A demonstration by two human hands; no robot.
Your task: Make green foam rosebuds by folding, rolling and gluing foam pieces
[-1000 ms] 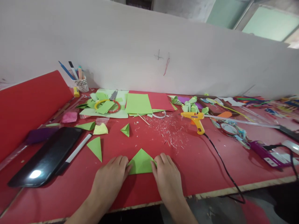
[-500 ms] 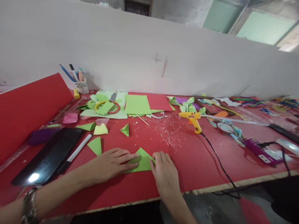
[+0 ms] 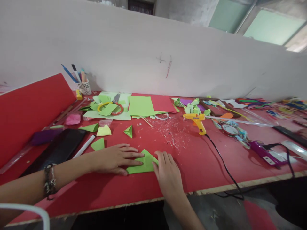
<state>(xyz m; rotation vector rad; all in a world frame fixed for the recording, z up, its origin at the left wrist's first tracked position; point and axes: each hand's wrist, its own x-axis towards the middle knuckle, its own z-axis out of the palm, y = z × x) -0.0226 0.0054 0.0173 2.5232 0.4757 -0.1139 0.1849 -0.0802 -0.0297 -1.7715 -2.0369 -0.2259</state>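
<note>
A green sheet of paper (image 3: 146, 162), folded into a triangle, lies on the red tabletop near its front edge. My left hand (image 3: 117, 158) rests flat over the paper's left part, fingers stretched and somewhat spread. At the right corner, my right hand (image 3: 167, 171) has its thumb and fingers closed on the paper's edge; the fingertips partly cover that corner. Just beyond the paper stands a small folded green piece (image 3: 129, 131). Another green paper piece (image 3: 98, 144) shows behind my left hand, partly covered by it.
A yellow glue gun (image 3: 197, 121) with a black cord lies to the right, near scattered paper shreds (image 3: 174, 134). Scissors (image 3: 116, 98) lie among green cuttings beside stacked green sheets (image 3: 141, 106). A black phone (image 3: 59, 147) and white marker (image 3: 83, 147) are left; a purple power strip (image 3: 267, 155) is right.
My left hand has shifted a little and spread flatter on the paper, its forearm now covering more of the phone and marker. The right hand stays at the right corner.
</note>
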